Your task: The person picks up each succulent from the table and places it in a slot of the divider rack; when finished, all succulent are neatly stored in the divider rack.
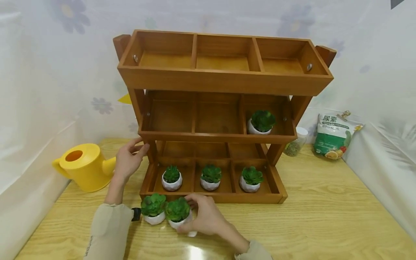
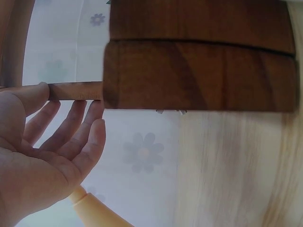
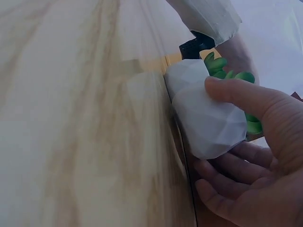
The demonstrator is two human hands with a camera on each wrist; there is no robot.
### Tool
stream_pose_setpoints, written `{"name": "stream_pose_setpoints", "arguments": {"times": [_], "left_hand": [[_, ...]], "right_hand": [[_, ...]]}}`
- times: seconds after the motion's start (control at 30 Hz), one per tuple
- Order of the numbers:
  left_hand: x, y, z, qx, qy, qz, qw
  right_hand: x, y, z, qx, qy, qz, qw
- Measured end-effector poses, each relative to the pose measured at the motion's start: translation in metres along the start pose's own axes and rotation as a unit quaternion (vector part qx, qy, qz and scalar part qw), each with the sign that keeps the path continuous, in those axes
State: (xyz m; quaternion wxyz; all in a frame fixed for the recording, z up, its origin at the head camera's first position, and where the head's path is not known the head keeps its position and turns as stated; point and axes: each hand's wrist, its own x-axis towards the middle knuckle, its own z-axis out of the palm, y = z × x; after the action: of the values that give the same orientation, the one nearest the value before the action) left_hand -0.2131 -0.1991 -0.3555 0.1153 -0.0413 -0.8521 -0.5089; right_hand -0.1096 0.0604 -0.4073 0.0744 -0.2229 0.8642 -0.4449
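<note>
In the head view, a plant (image 1: 177, 209) is held in front of the rack (image 1: 224, 82) by the right hand (image 1: 206, 217), the grip narrowed to its width; a second plant (image 1: 154, 206) is seen just beside it. In the left wrist view, a bar (image 2: 75, 91) of the rack is pinched in the left hand's (image 2: 45, 165) grip; the can (image 2: 102, 210) is mostly cut off. In the right wrist view, the held pot (image 3: 210, 120) is shown, its leaves (image 3: 253, 125) largely hidden; whether the pots are touching cannot be told.
</note>
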Motion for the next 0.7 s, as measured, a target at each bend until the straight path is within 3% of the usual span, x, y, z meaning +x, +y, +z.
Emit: {"name": "stream_pose_setpoints", "arguments": {"times": [0.33, 0.57, 0.7], "left_hand": [[0.000, 0.001, 0.000, -0.007, -0.006, -0.004, 1.0000], [-0.002, 0.001, 0.001, -0.004, -0.003, -0.002, 1.0000], [-0.002, 0.001, 0.001, -0.002, 0.003, -0.002, 1.0000]], "right_hand": [[0.001, 0.002, -0.004, 0.020, 0.006, -0.041, 0.9989], [-0.005, -0.007, -0.018, 0.040, 0.014, -0.021, 0.9989], [-0.006, -0.010, -0.031, 0.091, 0.013, -0.022, 0.9955]]}}
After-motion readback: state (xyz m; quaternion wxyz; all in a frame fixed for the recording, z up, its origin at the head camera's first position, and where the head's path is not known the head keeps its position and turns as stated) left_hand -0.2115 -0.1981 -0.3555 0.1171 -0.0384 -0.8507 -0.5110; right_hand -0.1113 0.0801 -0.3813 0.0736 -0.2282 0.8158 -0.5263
